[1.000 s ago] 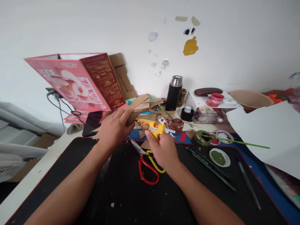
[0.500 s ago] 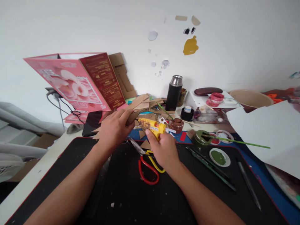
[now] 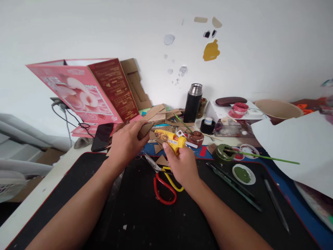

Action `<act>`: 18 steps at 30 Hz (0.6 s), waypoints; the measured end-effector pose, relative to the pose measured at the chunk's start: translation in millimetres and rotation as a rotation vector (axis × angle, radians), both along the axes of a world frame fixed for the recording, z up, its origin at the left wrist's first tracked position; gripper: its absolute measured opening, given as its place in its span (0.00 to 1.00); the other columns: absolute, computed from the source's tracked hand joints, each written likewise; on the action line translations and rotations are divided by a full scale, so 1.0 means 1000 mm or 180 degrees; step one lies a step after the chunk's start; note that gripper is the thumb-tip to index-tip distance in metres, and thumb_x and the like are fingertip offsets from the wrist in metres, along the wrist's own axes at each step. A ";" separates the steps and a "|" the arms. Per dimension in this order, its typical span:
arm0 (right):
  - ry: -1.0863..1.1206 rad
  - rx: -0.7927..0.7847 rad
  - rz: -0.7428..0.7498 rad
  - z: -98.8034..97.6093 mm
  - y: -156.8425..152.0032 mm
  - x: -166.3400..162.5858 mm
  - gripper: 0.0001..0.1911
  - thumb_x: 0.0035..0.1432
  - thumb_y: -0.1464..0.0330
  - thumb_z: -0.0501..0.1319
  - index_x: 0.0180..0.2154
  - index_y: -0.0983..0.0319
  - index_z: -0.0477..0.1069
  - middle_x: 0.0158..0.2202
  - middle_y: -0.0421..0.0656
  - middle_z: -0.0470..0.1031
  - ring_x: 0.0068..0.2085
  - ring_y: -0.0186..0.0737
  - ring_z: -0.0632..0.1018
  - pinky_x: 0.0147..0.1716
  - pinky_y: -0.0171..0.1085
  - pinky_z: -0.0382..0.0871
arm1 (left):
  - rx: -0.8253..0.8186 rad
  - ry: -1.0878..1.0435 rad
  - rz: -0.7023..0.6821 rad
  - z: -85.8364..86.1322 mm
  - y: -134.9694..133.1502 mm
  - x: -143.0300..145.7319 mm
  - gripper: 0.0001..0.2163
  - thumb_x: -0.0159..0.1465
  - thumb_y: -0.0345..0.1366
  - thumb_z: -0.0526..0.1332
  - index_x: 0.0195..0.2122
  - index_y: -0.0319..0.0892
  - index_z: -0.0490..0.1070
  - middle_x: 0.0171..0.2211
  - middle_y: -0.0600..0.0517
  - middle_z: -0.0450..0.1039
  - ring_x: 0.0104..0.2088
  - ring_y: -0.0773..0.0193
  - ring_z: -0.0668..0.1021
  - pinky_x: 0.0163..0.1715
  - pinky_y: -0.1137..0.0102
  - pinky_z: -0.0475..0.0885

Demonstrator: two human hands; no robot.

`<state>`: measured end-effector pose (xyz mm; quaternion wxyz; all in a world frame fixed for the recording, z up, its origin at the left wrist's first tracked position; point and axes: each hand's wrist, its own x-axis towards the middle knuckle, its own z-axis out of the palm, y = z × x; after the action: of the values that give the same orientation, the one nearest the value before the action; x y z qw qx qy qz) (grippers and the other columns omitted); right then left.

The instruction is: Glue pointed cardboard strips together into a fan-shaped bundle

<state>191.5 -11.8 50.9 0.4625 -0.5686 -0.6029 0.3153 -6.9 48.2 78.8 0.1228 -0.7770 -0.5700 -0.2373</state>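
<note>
- Left hand (image 3: pixel 127 143): fingers closed around a cardboard piece (image 3: pixel 144 129), held above the desk (image 3: pixel 39 187).
- Right hand (image 3: pixel 181 166): fingers wrapped around a yellow glue gun (image 3: pixel 170 138), nozzle pointing left, just beside the cardboard tip.
- Scissors (image 3: pixel 164 178) lie on the black mat (image 3: pixel 145 222), below both hands.
- Flask (image 3: pixel 193 98) stands behind, near the wall.

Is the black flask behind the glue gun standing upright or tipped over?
Upright. The black flask stands on its base near the wall, its silver cap on top, behind the yellow glue gun in the right hand.
</note>
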 end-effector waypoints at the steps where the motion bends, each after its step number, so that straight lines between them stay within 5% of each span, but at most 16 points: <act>1: 0.0010 0.0011 0.0018 0.000 0.000 0.000 0.28 0.70 0.50 0.57 0.20 0.56 0.60 0.14 0.39 0.66 0.19 0.38 0.70 0.23 0.37 0.60 | 0.0000 -0.0014 0.0000 0.000 0.000 0.000 0.16 0.70 0.41 0.64 0.58 0.49 0.76 0.51 0.48 0.84 0.52 0.50 0.84 0.51 0.61 0.74; 18: -0.0138 0.0203 0.0032 -0.001 0.000 -0.002 0.27 0.70 0.53 0.58 0.21 0.56 0.59 0.17 0.38 0.64 0.23 0.38 0.67 0.26 0.39 0.57 | -0.0127 -0.0108 0.0031 0.001 0.001 0.001 0.16 0.68 0.41 0.64 0.57 0.49 0.77 0.53 0.47 0.84 0.53 0.49 0.84 0.52 0.59 0.75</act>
<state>189.7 -11.6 50.2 0.4656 -0.5572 -0.6253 0.2859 -6.2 48.7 79.4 0.0987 -0.7724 -0.5803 -0.2384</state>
